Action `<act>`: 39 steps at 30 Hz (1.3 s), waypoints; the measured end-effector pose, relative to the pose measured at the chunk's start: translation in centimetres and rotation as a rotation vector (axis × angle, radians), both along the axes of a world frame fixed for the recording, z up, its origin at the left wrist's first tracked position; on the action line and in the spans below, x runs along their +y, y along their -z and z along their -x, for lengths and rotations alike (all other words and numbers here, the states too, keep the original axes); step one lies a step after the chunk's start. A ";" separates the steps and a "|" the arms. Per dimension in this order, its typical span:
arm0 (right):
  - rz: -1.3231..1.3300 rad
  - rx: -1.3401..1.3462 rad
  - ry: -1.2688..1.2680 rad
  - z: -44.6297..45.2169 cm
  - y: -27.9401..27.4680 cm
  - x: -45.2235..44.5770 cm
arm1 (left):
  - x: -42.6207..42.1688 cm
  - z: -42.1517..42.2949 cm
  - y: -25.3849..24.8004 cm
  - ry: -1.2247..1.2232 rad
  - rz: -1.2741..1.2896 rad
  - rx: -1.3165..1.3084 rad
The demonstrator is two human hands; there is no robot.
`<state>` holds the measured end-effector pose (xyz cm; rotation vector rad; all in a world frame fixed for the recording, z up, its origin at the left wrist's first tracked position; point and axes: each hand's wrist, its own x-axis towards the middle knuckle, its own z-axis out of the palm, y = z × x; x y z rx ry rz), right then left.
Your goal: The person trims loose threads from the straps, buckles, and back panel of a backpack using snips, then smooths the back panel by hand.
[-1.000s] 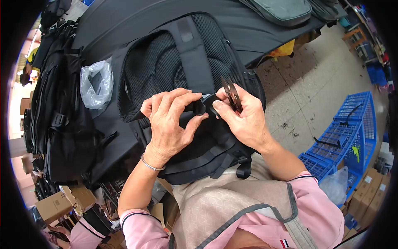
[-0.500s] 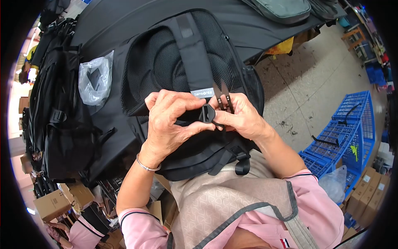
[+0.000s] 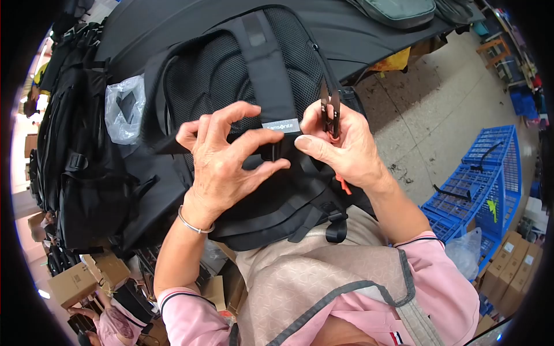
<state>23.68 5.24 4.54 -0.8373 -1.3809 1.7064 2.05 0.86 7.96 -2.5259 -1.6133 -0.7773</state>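
Note:
A black backpack (image 3: 271,63) with mesh padding lies in front of me, a grey label (image 3: 281,126) on its centre strap. Just below the label, my left hand (image 3: 225,155) has thumb and forefinger at the two ends of a small black buckle (image 3: 271,151), the other fingers raised. My right hand (image 3: 343,141) is closed around small dark thread snips (image 3: 330,112), blades pointing up, and an orange-red piece (image 3: 344,183) hangs below the palm. The right thumb tip is beside the label, a little apart from the left fingers.
On the black-covered table (image 3: 138,34) lies a clear plastic bag (image 3: 125,109). Black bags (image 3: 81,144) are piled at the left, a grey-green bag (image 3: 398,12) at the top. Blue crates (image 3: 476,179) and cartons (image 3: 511,268) stand right. Another person (image 3: 112,326) is at lower left.
My hands have moved apart, the right one up and right with the snips. The left fingers have spread. The orange-red piece now shows, and the backpack has shifted slightly.

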 end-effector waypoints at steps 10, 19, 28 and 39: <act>-0.254 -0.181 0.075 -0.4 0.4 0.2 | 4.6 -0.9 -0.8 0.227 -0.120 0.131; 0.285 0.407 0.559 -14.4 5.1 -1.2 | 6.4 1.5 -1.6 0.283 0.045 0.293; 0.681 0.185 0.005 -16.2 7.3 -5.7 | 8.7 2.3 -2.4 0.326 -0.039 0.270; 0.027 0.589 0.051 -4.4 -1.8 1.3 | 3.6 0.8 4.3 0.316 -0.023 -0.110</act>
